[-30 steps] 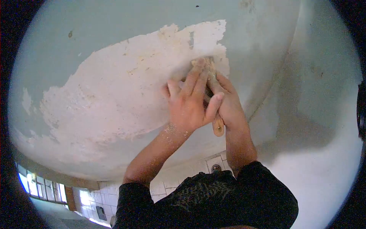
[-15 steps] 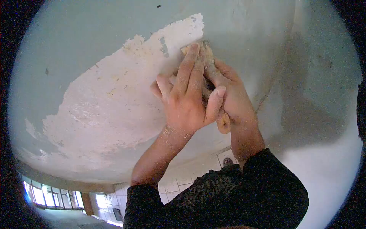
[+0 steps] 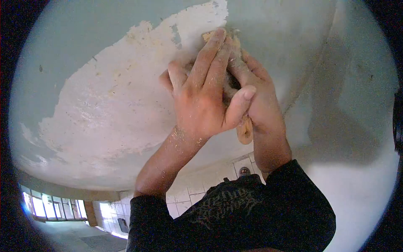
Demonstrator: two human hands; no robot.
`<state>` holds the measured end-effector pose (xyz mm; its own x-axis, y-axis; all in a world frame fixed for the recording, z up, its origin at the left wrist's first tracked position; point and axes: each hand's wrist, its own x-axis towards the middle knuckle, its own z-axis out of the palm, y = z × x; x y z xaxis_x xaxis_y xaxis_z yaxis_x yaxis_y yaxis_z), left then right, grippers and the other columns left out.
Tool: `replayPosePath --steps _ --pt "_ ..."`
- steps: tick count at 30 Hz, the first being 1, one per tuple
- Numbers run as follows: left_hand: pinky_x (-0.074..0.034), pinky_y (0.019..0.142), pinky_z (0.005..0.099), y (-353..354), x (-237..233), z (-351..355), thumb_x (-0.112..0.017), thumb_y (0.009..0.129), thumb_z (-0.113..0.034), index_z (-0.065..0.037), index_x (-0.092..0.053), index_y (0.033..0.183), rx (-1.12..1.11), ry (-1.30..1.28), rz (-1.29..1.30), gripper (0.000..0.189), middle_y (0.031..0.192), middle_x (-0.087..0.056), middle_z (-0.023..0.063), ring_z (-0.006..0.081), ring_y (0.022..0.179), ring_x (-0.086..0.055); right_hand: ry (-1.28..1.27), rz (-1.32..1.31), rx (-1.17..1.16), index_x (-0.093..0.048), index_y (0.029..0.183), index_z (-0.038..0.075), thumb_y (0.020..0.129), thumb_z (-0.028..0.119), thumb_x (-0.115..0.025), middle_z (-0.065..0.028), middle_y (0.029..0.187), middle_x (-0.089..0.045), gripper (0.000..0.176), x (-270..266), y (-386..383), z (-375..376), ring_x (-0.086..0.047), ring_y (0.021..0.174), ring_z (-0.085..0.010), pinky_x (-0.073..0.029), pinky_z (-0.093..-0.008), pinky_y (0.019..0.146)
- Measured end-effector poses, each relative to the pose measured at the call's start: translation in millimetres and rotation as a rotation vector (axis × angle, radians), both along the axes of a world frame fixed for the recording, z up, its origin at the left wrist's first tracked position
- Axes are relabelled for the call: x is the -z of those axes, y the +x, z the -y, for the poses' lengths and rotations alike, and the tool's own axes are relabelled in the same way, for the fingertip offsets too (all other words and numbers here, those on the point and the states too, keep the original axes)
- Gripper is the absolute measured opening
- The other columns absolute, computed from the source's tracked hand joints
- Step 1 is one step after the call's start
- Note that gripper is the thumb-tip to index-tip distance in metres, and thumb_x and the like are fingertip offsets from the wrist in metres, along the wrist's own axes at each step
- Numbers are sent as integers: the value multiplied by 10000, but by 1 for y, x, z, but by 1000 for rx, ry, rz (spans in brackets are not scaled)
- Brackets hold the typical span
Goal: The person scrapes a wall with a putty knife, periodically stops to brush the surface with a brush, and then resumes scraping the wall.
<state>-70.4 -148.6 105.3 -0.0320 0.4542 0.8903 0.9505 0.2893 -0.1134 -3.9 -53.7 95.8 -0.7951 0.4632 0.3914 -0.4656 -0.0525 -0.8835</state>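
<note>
Both hands are on a scraper with a wooden handle [image 3: 245, 133], held against the wall. My right hand [image 3: 264, 98] is closed round the handle, whose rounded end sticks out below the palm. Laid over the tool's head, my left hand [image 3: 199, 103] presses with its long fingers while its outer fingers curl. The blade is mostly hidden under the fingers. Dust and flakes coat both hands and the left wrist. Just left of the fingertips runs the edge of a bare whitish patch [image 3: 109, 90], with ragged grey-green paint [image 3: 84, 33] around it.
A crack line [image 3: 308, 80] runs down the wall at right, beside the shadow of my arms [image 3: 344, 130]. Below are a tiled floor [image 3: 182, 197] and a foot [image 3: 244, 171]. A barred window [image 3: 54, 207] shows at lower left.
The view has tilted down, so the wall patch sits higher in the picture. Relative to the patch, my hands and the scraper have shifted slightly upward. The grip looks the same.
</note>
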Motion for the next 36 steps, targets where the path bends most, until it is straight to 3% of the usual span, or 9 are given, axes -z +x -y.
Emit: replayPosePath --steps 4,6,9,19,22,24,30,33,36 --pt "-287 815 386 3 4 1 -517 765 -535 -36 -596 1071 -24 -10 -7 591 1251 -515 91 282 862 -447 633 -129 407 -518 1176 44 941 334 -399 -117 988 -598 391 9 -2 -5 -562 927 -214 -449 -325 806" --pt "-289 808 391 1 -2 -3 -518 764 -538 -37 -598 1066 7 21 -17 591 1251 -515 85 286 859 -446 125 57 164 -514 1183 43 935 317 -413 -111 996 -595 383 -5 6 2 -556 942 -210 -445 -322 815" --pt "-293 789 406 3 -7 -7 -518 764 -542 -37 -600 1063 35 32 8 592 1247 -518 74 293 850 -445 -8 30 46 -519 1164 33 927 307 -420 -110 992 -596 376 -14 8 -3 -556 940 -210 -434 -320 831" --pt "-295 762 419 9 -14 -9 -510 776 -536 -34 -598 1074 -31 56 3 590 1245 -520 67 285 828 -446 282 -41 204 -526 1119 11 917 295 -392 -137 999 -584 373 -16 3 -12 -557 909 -255 -428 -334 837" --pt "-293 858 477 11 -23 -8 -472 806 -435 -58 -513 1209 -49 40 4 554 1276 -484 131 363 985 -443 -38 16 122 -512 1148 17 920 289 -372 -157 1036 -580 381 -34 9 -3 -558 950 -281 -426 -350 847" --pt "-294 857 480 13 -35 -8 -475 808 -418 -60 -515 1205 -34 24 31 537 1267 -489 131 366 986 -441 247 25 124 -501 1176 28 928 288 -367 -150 1051 -579 383 -42 8 -14 -559 948 -276 -432 -355 834" --pt "-295 818 452 12 -29 -10 -510 788 -431 -46 -558 1139 -18 101 -6 523 1211 -527 108 331 913 -450 456 68 216 -492 1206 32 922 304 -379 -173 1129 -545 409 -27 4 -21 -540 1013 -284 -422 -336 881" --pt "-295 854 480 16 -35 -9 -494 808 -371 -62 -533 1168 2 66 55 476 1194 -525 135 365 966 -452 61 5 35 -508 1171 17 912 274 -377 -192 1136 -545 389 -40 10 -12 -536 1038 -302 -418 -351 892" --pt "-295 855 478 16 -30 -11 -492 809 -380 -64 -534 1170 1 82 34 482 1205 -522 132 364 954 -457 247 -49 179 -528 1112 0 906 265 -375 -189 1080 -574 368 -31 8 -12 -553 987 -317 -431 -367 860"
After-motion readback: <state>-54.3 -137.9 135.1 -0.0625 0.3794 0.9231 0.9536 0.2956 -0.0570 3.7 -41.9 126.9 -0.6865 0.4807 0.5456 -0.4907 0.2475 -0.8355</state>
